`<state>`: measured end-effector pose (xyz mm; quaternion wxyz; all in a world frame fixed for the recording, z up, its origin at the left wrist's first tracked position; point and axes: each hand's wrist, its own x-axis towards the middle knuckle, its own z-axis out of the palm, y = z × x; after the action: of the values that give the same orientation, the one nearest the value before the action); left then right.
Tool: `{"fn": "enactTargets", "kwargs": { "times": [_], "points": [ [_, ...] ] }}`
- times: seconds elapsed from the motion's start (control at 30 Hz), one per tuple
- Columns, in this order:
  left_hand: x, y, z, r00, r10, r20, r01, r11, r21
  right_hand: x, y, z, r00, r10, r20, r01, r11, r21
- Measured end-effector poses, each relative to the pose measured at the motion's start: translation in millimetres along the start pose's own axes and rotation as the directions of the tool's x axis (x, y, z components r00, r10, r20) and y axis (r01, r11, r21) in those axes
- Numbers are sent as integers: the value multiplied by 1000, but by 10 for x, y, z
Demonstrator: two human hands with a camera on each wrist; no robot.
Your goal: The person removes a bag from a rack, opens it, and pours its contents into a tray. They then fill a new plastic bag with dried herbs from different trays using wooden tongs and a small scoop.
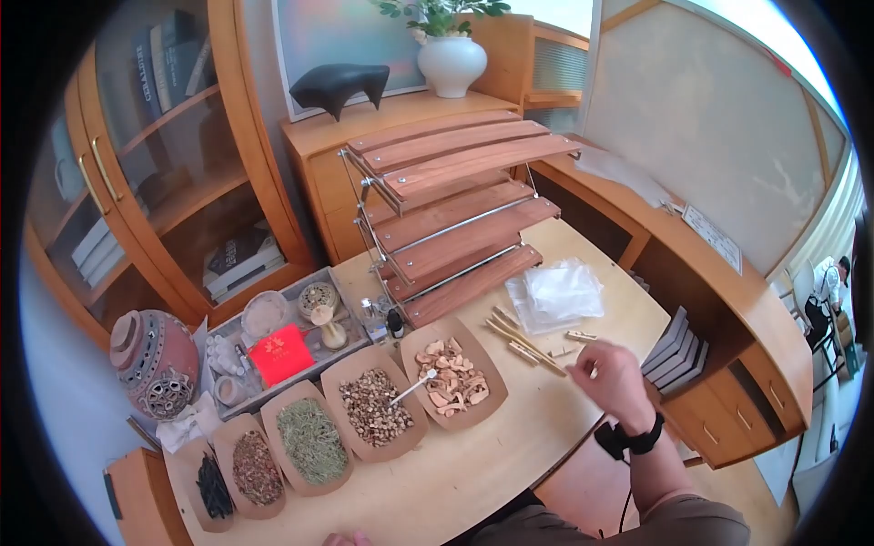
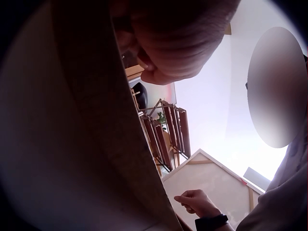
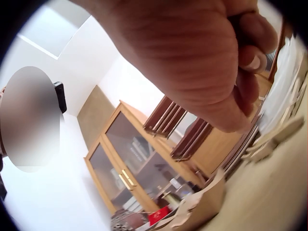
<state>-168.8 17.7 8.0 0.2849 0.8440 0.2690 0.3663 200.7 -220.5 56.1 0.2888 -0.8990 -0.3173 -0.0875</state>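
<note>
My right hand is over the right side of the table, its fingers curled in toward the thumb. I cannot tell whether anything is between them. Close by lie small wooden clips and a pair of light wooden tongs; the right wrist view shows a wooden clip just below the fingertips. Behind these is a pile of clear plastic bags. My left hand rests at the table's near edge, mostly cut off in the head view; the left wrist view shows this hand with its fingers partly hidden.
Paper trays of dried goods stand in a row: dark strips, reddish bits, green herb, brown pieces with a small scoop, pale slices. A tiered wooden rack and a grey tray with a red packet stand behind.
</note>
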Motion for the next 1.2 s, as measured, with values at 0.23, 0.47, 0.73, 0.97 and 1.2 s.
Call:
{"fn": "enactTargets", "kwargs": {
  "times": [0.23, 0.47, 0.73, 0.97, 1.2],
  "points": [
    [17, -25, 70, 998, -53, -18, 54, 997, 52, 16, 49, -93, 991, 122, 56, -123, 992, 10],
    [-191, -136, 56, 978, -208, -6, 208, 972, 107, -289, -429, 252, 951, -151, 270, 86, 967, 238],
    [-77, -74, 114, 980, -184, -72, 187, 982, 40, -390, -628, 482, 943, -188, 273, 86, 934, 347],
    [-67, -75, 74, 984, -171, -47, 172, 985, 4, -487, -1246, 718, 756, -576, 312, 523, 817, 241],
    [-92, -135, 38, 992, -127, -23, 126, 991, -45, -454, -1404, 1064, 755, -555, 350, 585, 811, 25]
  ]
}}
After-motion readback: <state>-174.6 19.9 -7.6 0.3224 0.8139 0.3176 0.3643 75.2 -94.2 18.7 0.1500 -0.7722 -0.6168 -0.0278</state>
